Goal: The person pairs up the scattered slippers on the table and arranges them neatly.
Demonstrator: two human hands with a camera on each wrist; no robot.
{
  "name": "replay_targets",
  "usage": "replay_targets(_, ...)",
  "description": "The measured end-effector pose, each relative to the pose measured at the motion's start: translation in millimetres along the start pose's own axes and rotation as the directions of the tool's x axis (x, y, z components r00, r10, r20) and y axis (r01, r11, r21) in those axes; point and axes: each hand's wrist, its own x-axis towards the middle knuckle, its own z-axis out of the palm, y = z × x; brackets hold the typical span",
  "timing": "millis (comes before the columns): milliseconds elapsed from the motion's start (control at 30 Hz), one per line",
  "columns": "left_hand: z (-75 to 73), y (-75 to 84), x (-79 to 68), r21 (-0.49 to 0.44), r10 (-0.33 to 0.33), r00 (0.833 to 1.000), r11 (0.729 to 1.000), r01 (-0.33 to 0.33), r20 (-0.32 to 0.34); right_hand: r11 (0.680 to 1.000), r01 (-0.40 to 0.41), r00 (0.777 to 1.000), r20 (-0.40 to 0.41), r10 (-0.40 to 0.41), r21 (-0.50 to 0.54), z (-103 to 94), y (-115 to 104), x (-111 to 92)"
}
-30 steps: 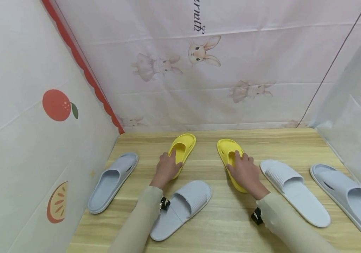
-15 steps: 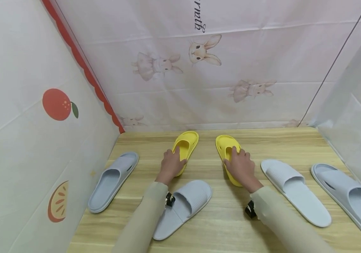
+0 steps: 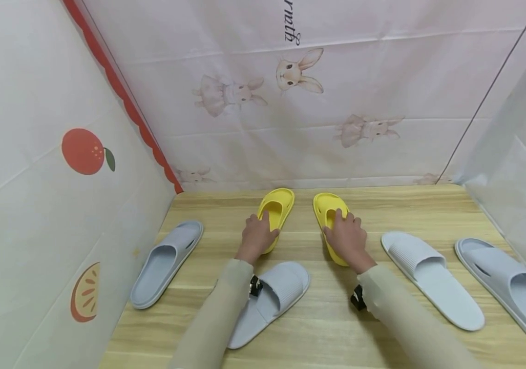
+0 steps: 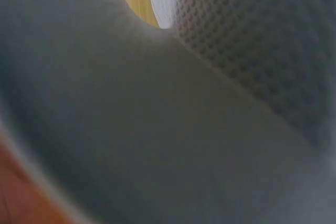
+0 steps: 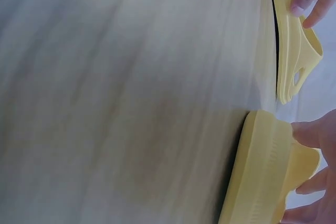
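Observation:
Two yellow slippers stand near the back of the wooden floor in the head view, toes toward the back wall and angled slightly inward. My left hand (image 3: pixel 257 237) holds the left yellow slipper (image 3: pixel 282 196) by its sides, behind the strap. The right yellow slipper (image 3: pixel 323 201) is gripped the same way by my right hand (image 3: pixel 348 239), its thumb on the inner edge. In the right wrist view, the near yellow slipper (image 5: pixel 257 166) sits on or close over the floor. A grey slipper (image 4: pixel 157 108) fills most of the left wrist view, hiding my left fingers.
A ribbed grey slipper (image 3: pixel 286 287) lies under my left forearm. On the far left is a smooth grey slipper (image 3: pixel 166 261). To the right lie a ribbed pale slipper (image 3: pixel 447 292) and a larger grey slipper (image 3: pixel 507 271). Printed cloth walls (image 3: pixel 244 148) enclose the floor (image 3: pixel 318 328).
Both hands have slid the yellow slippers forward toward the back wall and inward, narrowing the gap between them. The grey slippers have stayed in place.

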Motion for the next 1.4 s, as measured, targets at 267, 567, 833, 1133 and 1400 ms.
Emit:
replay_targets(267, 4.2, 15.1, 4.1, 0.075, 0.028, 0.999, 0.997, -0.03, 0.027, 1.0, -0.027, 1.0, 0.01, 0.027, 0.004, 1.1, -5.2, 6.8)
replay_targets(567, 7.6, 32.4, 2.7, 0.12, 0.037, 0.998, 0.992, -0.044, 0.058, 0.999, -0.044, 0.999, 0.004, 0.044, 0.009, 4.9, -11.9, 12.9)
replay_targets(833, 2.3, 45.7, 3.7, 0.155, 0.062, 0.993, 0.985, -0.077, 0.101, 0.999, -0.045, 0.999, -0.015, 0.045, -0.005, 12.4, -14.8, 20.5)
replay_targets(1133, -13.8, 54.2, 8.8, 0.06, 0.017, 0.972, 0.998, -0.033, 0.235, 1.0, -0.031, 0.999, -0.016, 0.031, -0.002, 7.2, -18.5, 24.8)
replay_targets(1400, -15.8, 61.5, 11.6, 0.008, 0.013, 0.957, 1.0, -0.016, 0.288, 0.999, -0.044, 0.999, 0.017, 0.043, 0.021, 7.2, -21.9, 29.4)
